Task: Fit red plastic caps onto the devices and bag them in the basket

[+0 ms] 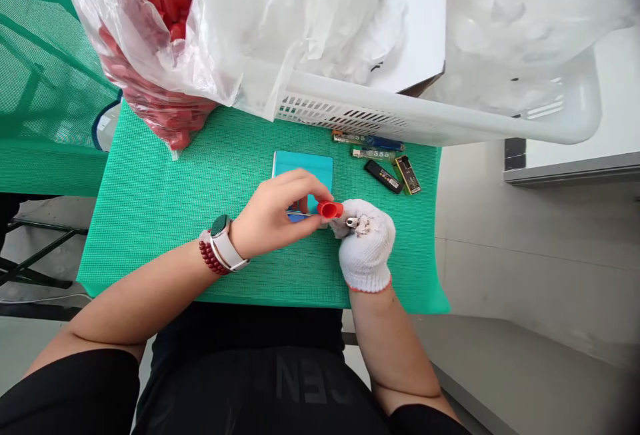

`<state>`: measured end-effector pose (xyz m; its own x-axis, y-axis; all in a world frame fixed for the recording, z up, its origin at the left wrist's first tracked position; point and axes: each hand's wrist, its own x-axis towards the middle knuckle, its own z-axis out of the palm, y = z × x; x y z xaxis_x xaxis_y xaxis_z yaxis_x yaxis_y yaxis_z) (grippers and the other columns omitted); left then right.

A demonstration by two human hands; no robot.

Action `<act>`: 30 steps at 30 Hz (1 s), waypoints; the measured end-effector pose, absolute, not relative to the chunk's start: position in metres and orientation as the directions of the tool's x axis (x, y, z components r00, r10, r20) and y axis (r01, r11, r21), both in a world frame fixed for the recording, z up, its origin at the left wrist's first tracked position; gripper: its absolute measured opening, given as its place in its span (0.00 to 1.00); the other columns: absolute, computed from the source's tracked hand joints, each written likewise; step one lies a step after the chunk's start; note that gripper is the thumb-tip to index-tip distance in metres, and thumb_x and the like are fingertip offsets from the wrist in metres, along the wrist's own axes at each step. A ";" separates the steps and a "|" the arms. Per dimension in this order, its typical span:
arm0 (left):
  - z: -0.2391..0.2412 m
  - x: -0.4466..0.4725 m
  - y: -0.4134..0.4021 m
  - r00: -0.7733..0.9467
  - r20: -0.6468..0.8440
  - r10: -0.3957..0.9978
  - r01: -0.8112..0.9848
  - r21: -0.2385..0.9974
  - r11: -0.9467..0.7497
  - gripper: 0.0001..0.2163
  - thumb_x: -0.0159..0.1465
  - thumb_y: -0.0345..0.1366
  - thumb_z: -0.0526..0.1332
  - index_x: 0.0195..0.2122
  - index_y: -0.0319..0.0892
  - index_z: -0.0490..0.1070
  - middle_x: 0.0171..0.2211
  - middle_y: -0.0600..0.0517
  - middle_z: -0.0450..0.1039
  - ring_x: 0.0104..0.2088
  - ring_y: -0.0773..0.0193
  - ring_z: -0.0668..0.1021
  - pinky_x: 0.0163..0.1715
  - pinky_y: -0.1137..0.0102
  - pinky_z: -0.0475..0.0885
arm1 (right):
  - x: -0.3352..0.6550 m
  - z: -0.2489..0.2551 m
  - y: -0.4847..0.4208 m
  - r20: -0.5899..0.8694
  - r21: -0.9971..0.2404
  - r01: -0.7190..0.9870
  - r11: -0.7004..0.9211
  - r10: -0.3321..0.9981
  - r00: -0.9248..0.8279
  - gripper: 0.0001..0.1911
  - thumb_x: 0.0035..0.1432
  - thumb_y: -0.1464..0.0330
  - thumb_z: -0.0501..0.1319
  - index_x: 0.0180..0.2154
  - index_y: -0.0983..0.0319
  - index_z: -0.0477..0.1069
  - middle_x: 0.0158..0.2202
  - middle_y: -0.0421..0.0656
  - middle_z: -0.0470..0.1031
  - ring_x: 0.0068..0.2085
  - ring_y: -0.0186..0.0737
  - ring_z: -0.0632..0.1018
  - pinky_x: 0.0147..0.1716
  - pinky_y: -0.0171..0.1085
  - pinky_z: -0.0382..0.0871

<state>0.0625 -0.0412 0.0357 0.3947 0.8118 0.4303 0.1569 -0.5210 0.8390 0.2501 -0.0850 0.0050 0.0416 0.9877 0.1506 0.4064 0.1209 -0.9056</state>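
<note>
My left hand (283,212), bare with a watch on the wrist, pinches a short red hollow plastic piece (330,210) between thumb and fingers. Its round open mouth faces up toward me. My right hand (367,242) wears a white knit glove, smudged dark near the thumb. It is closed around a lighter (352,222), of which only the metal top shows; the glove hides the body. Both hands meet over the green-covered table (220,175), the red piece right beside the glove. Under my left hand lies a blue-green flat box or pad (305,163).
Behind the hands stands a white plastic basket (425,118) with plastic bags and a white box. At back left, a clear bag (150,88) holds many red pieces. Lighters (375,154), a black stick-like item (383,176) and a small yellow-black box (407,175) lie right of center.
</note>
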 end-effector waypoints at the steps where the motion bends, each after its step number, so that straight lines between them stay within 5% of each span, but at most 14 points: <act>1: 0.036 0.062 -0.042 0.403 0.433 0.806 0.148 0.838 -0.525 0.04 0.63 0.29 0.63 0.39 0.42 0.74 0.36 0.51 0.77 0.30 0.70 0.76 0.29 0.74 0.74 | 0.250 0.005 -0.085 0.167 -0.904 0.406 0.134 0.985 0.045 0.18 0.64 0.64 0.51 0.27 0.59 0.73 0.22 0.40 0.71 0.23 0.35 0.69 0.22 0.36 0.59; 6: 0.036 0.063 -0.042 0.450 0.466 0.762 0.076 0.830 -0.552 0.06 0.65 0.30 0.63 0.43 0.43 0.76 0.39 0.49 0.78 0.38 0.66 0.80 0.35 0.72 0.77 | 0.250 0.007 -0.082 0.196 -0.882 0.450 0.140 0.977 0.079 0.19 0.64 0.65 0.49 0.24 0.60 0.70 0.21 0.39 0.69 0.24 0.35 0.69 0.23 0.37 0.59; 12: 0.037 0.062 -0.041 0.407 0.477 0.779 0.096 0.826 -0.555 0.08 0.62 0.38 0.69 0.38 0.41 0.75 0.32 0.52 0.78 0.27 0.70 0.75 0.28 0.75 0.73 | 0.248 0.011 -0.084 0.186 -0.873 0.466 0.142 0.981 0.050 0.18 0.65 0.66 0.51 0.25 0.61 0.73 0.20 0.39 0.69 0.22 0.34 0.68 0.22 0.36 0.59; 22: 0.034 0.062 -0.042 0.425 0.486 0.764 0.083 0.819 -0.567 0.07 0.64 0.29 0.64 0.42 0.42 0.76 0.39 0.49 0.78 0.37 0.66 0.80 0.34 0.73 0.76 | 0.249 0.008 -0.083 0.186 -0.888 0.442 0.127 0.978 0.092 0.19 0.65 0.66 0.49 0.24 0.60 0.71 0.21 0.39 0.69 0.23 0.34 0.68 0.23 0.36 0.58; 30: 0.034 0.062 -0.041 0.417 0.479 0.772 0.114 0.815 -0.568 0.07 0.62 0.33 0.68 0.40 0.41 0.75 0.35 0.51 0.80 0.29 0.70 0.76 0.29 0.75 0.74 | 0.248 0.010 -0.084 0.187 -0.892 0.423 0.157 0.982 0.029 0.19 0.65 0.66 0.51 0.24 0.61 0.71 0.19 0.39 0.67 0.22 0.33 0.67 0.21 0.35 0.56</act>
